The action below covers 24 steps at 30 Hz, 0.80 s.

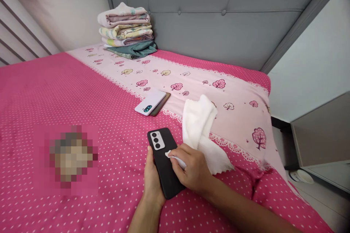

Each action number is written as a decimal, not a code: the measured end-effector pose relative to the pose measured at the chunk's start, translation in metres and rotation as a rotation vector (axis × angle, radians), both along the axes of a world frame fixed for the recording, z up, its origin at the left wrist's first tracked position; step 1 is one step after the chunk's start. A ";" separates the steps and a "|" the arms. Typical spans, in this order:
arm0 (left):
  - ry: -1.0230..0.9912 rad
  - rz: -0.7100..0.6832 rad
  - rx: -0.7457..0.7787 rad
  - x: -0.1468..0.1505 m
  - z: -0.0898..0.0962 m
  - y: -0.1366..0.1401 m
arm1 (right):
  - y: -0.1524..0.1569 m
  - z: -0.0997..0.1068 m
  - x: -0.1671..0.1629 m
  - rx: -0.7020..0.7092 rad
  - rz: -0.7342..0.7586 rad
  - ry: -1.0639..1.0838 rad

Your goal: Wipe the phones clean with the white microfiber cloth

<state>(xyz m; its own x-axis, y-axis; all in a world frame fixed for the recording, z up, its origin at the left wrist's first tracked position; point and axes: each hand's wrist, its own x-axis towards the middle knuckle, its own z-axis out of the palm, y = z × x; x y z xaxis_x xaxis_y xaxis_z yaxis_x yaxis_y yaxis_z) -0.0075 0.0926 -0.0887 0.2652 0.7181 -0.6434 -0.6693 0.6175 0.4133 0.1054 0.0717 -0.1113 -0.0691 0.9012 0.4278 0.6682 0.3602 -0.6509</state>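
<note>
A black smartphone (165, 174) with a silver camera block is tilted back-side up just above the bed. My left hand (151, 178) grips it along its left edge, the thumb on that side and the other fingers hidden beneath. Against the phone's back, my right hand (193, 165) pinches a small white wipe (179, 161). A white cloth (198, 120) lies crumpled right behind my right hand. Farther off, a pale lilac phone (151, 101) with a two-lens camera block rests partly over a darker phone (162, 106).
The bed (109, 174) has a pink dotted sheet with a pale tree-print band. Folded blankets (125, 29) are stacked by the grey headboard (207, 25). Something pixelated (72, 156) is at the left. On the floor at right sits a white bowl (303, 177) near a cabinet (325, 134).
</note>
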 end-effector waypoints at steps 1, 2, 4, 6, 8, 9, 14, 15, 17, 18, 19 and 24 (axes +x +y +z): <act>0.001 0.002 -0.002 0.000 0.000 0.000 | 0.000 0.000 0.000 0.000 -0.002 -0.001; 0.003 0.006 -0.005 0.000 0.000 0.000 | 0.000 0.000 0.000 0.000 -0.003 -0.002; 0.004 0.012 -0.009 0.000 0.000 0.000 | -0.001 0.001 -0.001 0.001 -0.002 -0.003; 0.004 0.013 -0.010 0.001 0.000 0.000 | -0.001 0.001 -0.001 0.001 0.001 -0.003; 0.000 0.009 -0.007 0.001 0.001 -0.001 | -0.001 0.001 -0.001 -0.001 0.002 -0.003; -0.003 0.006 -0.007 0.001 0.001 -0.001 | -0.001 0.001 -0.001 -0.002 0.002 -0.003; 0.000 0.000 -0.012 0.001 0.001 0.000 | 0.000 0.002 0.000 -0.010 0.001 -0.007; 0.002 0.001 -0.013 0.001 0.002 0.000 | 0.000 0.002 0.000 -0.011 0.001 -0.007; 0.005 0.008 -0.008 0.000 0.002 0.000 | 0.001 0.003 0.000 -0.010 0.001 -0.007; 0.006 0.010 -0.004 0.000 0.002 -0.001 | 0.000 0.003 -0.001 -0.007 0.000 -0.007; 0.008 0.012 0.000 0.000 0.002 -0.001 | 0.000 0.003 -0.001 -0.005 -0.001 -0.008; 0.012 0.003 0.004 0.000 0.002 -0.001 | -0.001 0.003 -0.001 0.005 -0.003 -0.009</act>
<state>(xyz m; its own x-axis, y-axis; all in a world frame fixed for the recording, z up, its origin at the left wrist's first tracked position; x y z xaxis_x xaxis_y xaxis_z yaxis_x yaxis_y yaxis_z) -0.0071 0.0915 -0.0867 0.2553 0.7213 -0.6438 -0.6662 0.6139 0.4235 0.1040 0.0711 -0.1087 -0.0700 0.8993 0.4317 0.6755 0.3612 -0.6429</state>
